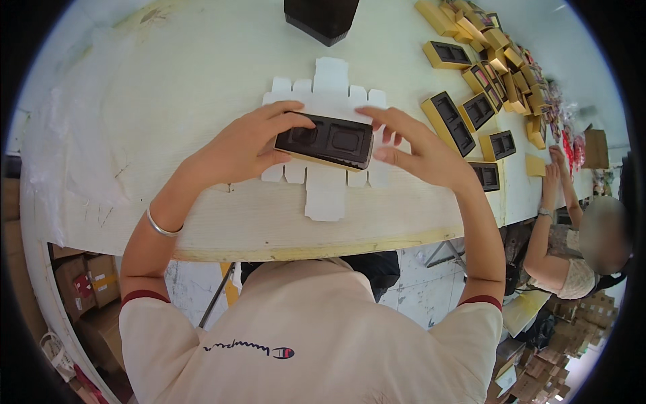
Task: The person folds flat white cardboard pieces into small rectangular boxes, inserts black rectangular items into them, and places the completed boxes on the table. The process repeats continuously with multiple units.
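A black insert tray with a gold edge (326, 141) is held just above a flat white die-cut cardboard blank (328, 195) that lies on the pale table (202, 81). My left hand (252, 145) grips the tray's left end, thumb on top. My right hand (414, 148) holds its right end with fingers spread. The blank's flaps show above and below the tray.
Several gold boxes with black inserts (447, 121) lie in a row at the right, with more piled at the far right (505, 60). A black box (321, 17) stands at the far edge. A co-worker (572, 242) sits at right, hands on the table. Cardboard boxes (87, 279) sit underneath.
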A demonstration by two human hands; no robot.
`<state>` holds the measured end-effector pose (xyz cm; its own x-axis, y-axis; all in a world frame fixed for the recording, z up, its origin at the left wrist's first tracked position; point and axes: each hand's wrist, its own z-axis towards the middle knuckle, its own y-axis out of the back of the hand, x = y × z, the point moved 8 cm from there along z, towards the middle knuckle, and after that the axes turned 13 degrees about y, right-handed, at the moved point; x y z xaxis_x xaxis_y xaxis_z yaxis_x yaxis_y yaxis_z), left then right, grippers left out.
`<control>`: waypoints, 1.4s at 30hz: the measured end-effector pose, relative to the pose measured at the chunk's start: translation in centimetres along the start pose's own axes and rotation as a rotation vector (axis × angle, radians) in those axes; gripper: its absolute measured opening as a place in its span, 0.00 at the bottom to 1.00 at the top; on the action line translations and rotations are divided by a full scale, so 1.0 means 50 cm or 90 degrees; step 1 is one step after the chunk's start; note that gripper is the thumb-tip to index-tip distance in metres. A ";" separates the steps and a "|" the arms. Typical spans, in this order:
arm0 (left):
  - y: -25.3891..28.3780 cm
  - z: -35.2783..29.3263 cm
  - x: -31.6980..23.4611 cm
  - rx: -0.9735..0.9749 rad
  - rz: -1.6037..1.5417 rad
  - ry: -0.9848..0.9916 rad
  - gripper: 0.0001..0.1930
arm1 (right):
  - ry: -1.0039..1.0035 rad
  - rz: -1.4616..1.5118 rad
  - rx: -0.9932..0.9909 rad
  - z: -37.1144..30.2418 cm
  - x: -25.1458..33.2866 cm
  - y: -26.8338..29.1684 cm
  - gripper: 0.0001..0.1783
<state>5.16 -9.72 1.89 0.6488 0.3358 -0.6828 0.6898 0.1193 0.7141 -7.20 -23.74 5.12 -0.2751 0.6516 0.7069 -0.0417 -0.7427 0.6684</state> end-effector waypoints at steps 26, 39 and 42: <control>-0.054 -0.007 -0.065 -0.185 0.337 -0.024 0.39 | 0.233 -0.438 0.328 0.057 0.035 -0.087 0.18; -0.056 -0.008 -0.065 -0.090 0.165 0.013 0.32 | 0.033 -0.012 -0.152 0.007 -0.029 -0.079 0.31; 0.003 -0.018 -0.043 -0.099 -0.100 -0.004 0.33 | 0.089 -0.159 -0.144 0.004 0.016 -0.085 0.30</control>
<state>3.57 -9.58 3.59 0.5400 0.2963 -0.7878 0.7247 0.3124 0.6143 -7.05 -20.01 2.89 -0.3572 0.8016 0.4794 -0.3307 -0.5886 0.7377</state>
